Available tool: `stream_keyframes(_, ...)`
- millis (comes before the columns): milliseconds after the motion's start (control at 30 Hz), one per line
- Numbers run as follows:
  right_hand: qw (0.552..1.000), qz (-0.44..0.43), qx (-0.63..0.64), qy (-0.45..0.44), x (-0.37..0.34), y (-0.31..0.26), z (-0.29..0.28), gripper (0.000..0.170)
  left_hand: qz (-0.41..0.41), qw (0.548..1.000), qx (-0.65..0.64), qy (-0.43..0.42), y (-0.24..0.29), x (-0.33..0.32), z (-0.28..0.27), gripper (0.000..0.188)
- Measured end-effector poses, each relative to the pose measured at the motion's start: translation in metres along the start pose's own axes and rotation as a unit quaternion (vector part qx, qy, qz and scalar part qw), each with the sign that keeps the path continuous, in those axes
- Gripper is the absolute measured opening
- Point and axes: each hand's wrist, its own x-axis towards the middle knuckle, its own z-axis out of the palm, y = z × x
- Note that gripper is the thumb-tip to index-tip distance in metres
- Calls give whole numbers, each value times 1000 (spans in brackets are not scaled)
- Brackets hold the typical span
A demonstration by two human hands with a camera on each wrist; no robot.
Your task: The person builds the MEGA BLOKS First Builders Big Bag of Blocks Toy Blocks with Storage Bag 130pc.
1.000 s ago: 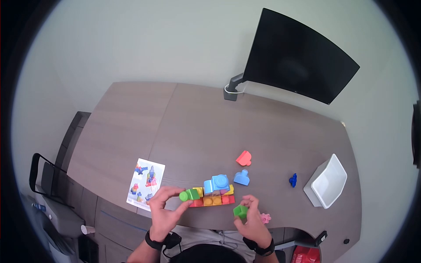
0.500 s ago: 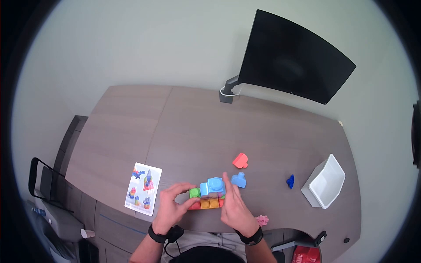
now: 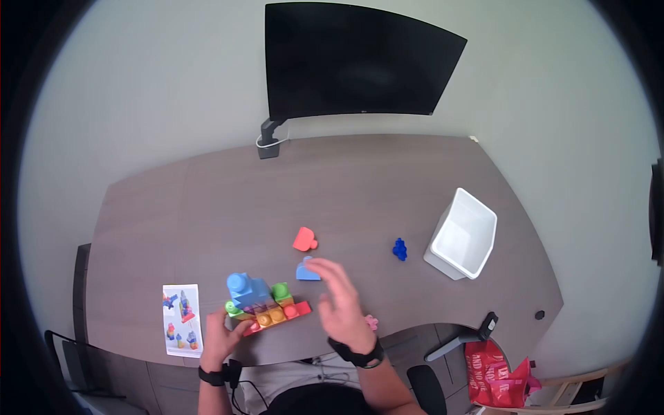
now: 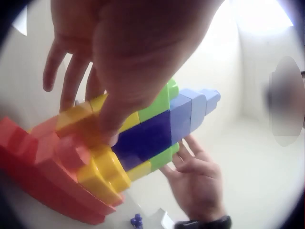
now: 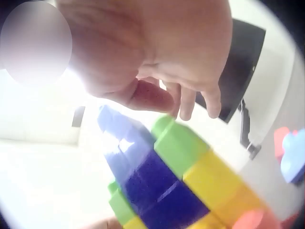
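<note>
A block assembly with a row of red and orange bricks [image 3: 277, 315] stands at the table's front edge. Two green bricks flank its light-blue top [image 3: 238, 285]; the left wrist view shows dark-blue bricks [image 4: 145, 140] below that top. My left hand [image 3: 218, 339] grips the assembly's left end, thumb on the near side. To the right of the assembly, my right hand [image 3: 342, 315] is raised with relaxed fingers and holds nothing. Its fingertips partly cover a loose light-blue brick [image 3: 308, 274]. In the right wrist view a green brick [image 5: 178, 148] stands just below that hand's fingers.
Behind the light-blue brick lies a red brick [image 3: 304, 239]. A dark-blue piece [image 3: 400, 249] and a white bin [image 3: 443, 256] are at the right. A pink piece [image 3: 372, 322] lies beside my right wrist. The picture sheet [image 3: 182, 325] is at the left.
The head view has swung to the right. A green brick formerly in my right hand is on the assembly, which is turned round. My right hand has moved away from it; my left hand still holds on.
</note>
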Motion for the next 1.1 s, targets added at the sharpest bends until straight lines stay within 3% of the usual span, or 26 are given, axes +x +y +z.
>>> stream_keyframes(67, 998, 57, -29, 28, -15, 7, -40, 60, 30, 998, -11, 47, -9, -8, 3, 56)
stream_keyframes(133, 976, 155, -151, 25, -39, 12, -73, 49, 36, 996, -9, 86, -12, -13, -4, 61)
stream_keyframes(200, 926, 202, -313, -58, -76, 45, -92, 59, 15, 993, -2, 116, -14, -22, -13, 64)
stream_keyframes(233, 933, 216, -278, -75, -94, 66, -91, 58, 44, 986, 17, 158, -18, -24, -15, 47)
stream_keyframes(333, 941, 241, -213, -102, -128, 98, -77, 53, 46, 977, -37, 207, -42, -44, -17, 27)
stream_keyframes(367, 943, 238, -216, -90, -131, 97, -68, 49, 89, 956, -108, 259, -6, -47, -9, 8)
stream_keyframes(400, 944, 235, -220, -75, -132, 96, -61, 44, 96, 946, -195, 241, 21, -48, -6, 6)
stream_keyframes(467, 965, 237, -113, -28, -133, 98, -54, 36, 109, 903, -364, 200, 65, -49, 3, 6)
stream_keyframes(567, 979, 201, -13, 37, -140, 103, -42, 32, 143, 919, -362, 57, 113, -31, 27, 4)
stream_keyframes(633, 977, 205, -8, 56, -141, 102, -45, 32, 139, 931, -331, -60, 142, -7, 63, 6)
stream_keyframes(700, 966, 251, -38, 51, -143, 93, -55, 35, 132, 961, -239, -48, 165, 26, 121, 14)
stream_keyframes(767, 968, 228, -7, 105, -152, 92, -59, 35, 161, 979, -110, 52, 185, 71, 164, 21)
stream_keyframes(833, 967, 213, 8, 141, -152, 91, -73, 35, 100, 985, -89, 111, 177, 134, 215, 40)
stream_keyframes(967, 962, 221, 28, 158, -169, 76, -107, 35, -95, 974, 179, 103, 201, 194, 218, 60)
stream_keyframes(1067, 955, 229, 64, 175, -180, 84, -132, 33, -205, 906, 345, 137, 143, 234, 241, 61)
stream_keyframes(1100, 952, 238, 72, 179, -182, 84, -138, 30, -210, 913, 335, 97, 116, 247, 242, 62)
